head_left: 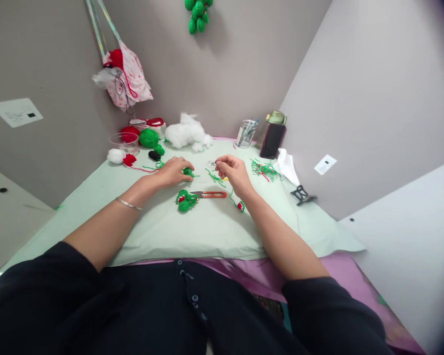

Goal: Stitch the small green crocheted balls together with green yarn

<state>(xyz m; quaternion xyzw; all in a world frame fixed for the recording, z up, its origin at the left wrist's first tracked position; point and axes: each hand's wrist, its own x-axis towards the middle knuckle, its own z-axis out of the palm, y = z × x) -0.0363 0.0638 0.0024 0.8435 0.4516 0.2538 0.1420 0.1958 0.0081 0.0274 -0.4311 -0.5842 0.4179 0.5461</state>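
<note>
My left hand (174, 171) curves its fingers around a small green crocheted piece (188, 171) on the pale green cloth. My right hand (231, 170) is closed in a pinch above the cloth; what its fingertips hold is too small to name. Between my hands are cut green yarn bits (215, 177). Nearer to me lie green crocheted pieces with some red (186, 200) and orange-handled thread snips (211, 195). A small red and green piece (240, 206) with a green strand lies below my right hand.
White stuffing (187, 132), a green yarn ball (148, 138) and a black spool (154, 156) sit at the back. Toward the right are yarn scraps (266, 170), a cup of pens (246, 134), a phone (273, 141) and a black stand (303, 195).
</note>
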